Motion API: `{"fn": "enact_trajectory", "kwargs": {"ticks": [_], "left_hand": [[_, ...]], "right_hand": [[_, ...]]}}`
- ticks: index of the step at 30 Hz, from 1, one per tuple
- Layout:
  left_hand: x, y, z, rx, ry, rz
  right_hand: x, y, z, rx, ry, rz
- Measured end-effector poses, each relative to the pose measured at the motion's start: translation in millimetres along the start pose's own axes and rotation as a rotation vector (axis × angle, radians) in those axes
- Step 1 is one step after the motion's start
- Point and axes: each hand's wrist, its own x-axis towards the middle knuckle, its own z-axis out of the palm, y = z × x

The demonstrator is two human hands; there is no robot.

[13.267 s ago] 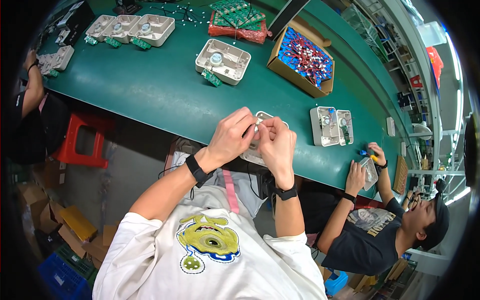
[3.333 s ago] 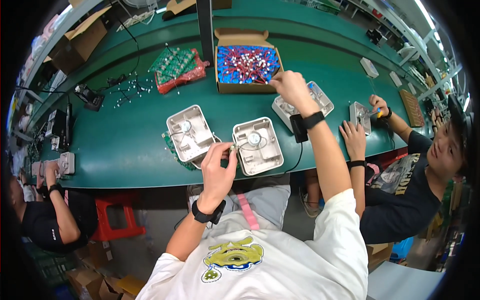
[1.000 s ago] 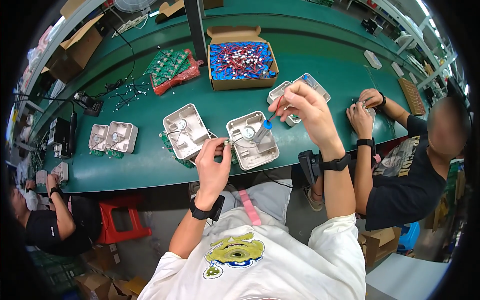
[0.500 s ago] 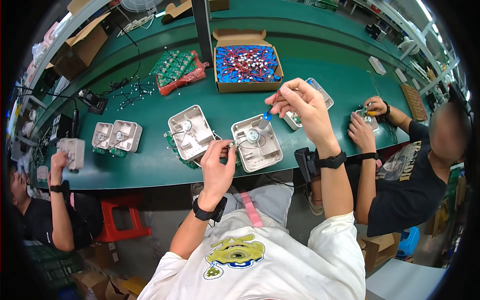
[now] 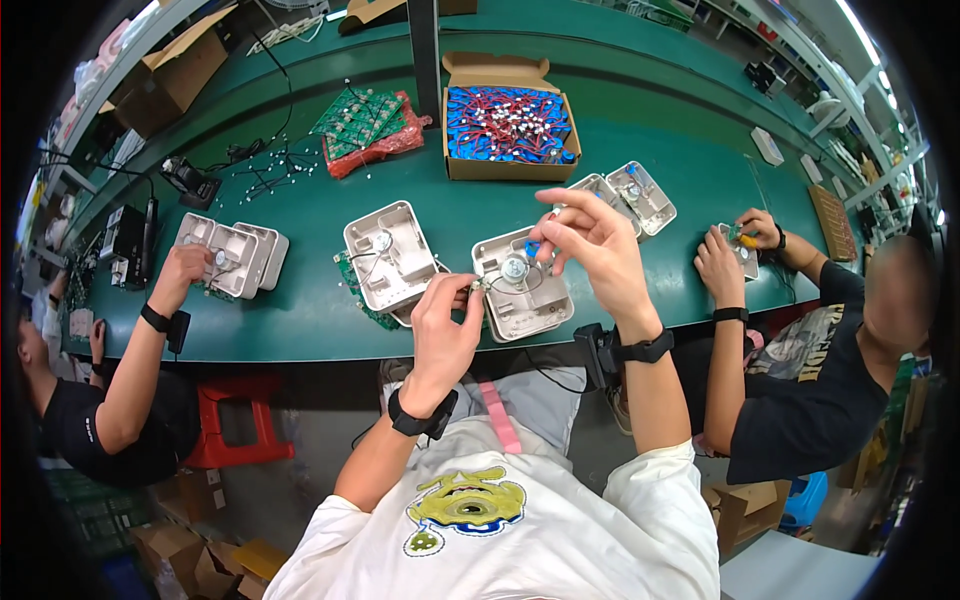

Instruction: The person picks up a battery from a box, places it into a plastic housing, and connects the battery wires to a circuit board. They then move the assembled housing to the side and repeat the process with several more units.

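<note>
In front of me an off-white plastic housing (image 5: pixel 535 311) lies open side up, with a round silver speaker-like part (image 5: pixel 515 269) and thin wires inside. My left hand (image 5: pixel 445 325) is closed at its left edge, pinching a small green circuit board (image 5: pixel 478 286). Over the housing's far right side is my right hand (image 5: pixel 595 245), fingers curled around a blue battery (image 5: pixel 533 248) with a red lead; its fingertips partly hide the battery. Left of my left hand lies another open housing (image 5: pixel 385 292), with green boards under its left edge.
A carton (image 5: pixel 510 170) of blue batteries with red leads stands behind. Green circuit boards (image 5: pixel 365 122) rest on red wrap to its left. More housings (image 5: pixel 645 200) lie at right. Co-workers sit on both sides; one person's hand (image 5: pixel 187 270) touches housings at left.
My right hand has come down and left, bringing the battery lower at the housing. My left hand stays at the board. The left co-worker's hand has moved to the stacked housings.
</note>
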Motion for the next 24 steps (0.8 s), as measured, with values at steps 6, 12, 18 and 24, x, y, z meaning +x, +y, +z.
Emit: {"fn": "enact_trajectory", "kwargs": {"ticks": [6, 12, 18, 24], "left_hand": [[1.4, 0.2, -0.9, 0.015, 0.005, -0.016], [1.5, 0.0, 0.1, 0.008, 0.01, -0.012], [2.2, 0.5, 0.4, 0.005, 0.011, -0.01], [1.9, 1.7, -0.7, 0.013, 0.001, -0.027]], "right_hand": [[-7.7, 4.9, 4.7, 0.123, 0.019, 0.043], [-11.3, 13.7, 5.2, 0.226, -0.036, 0.093], [-12.9, 9.2, 10.7, 0.206, -0.052, 0.104], [-12.4, 6.6, 12.2, 0.226, -0.071, 0.115]]}}
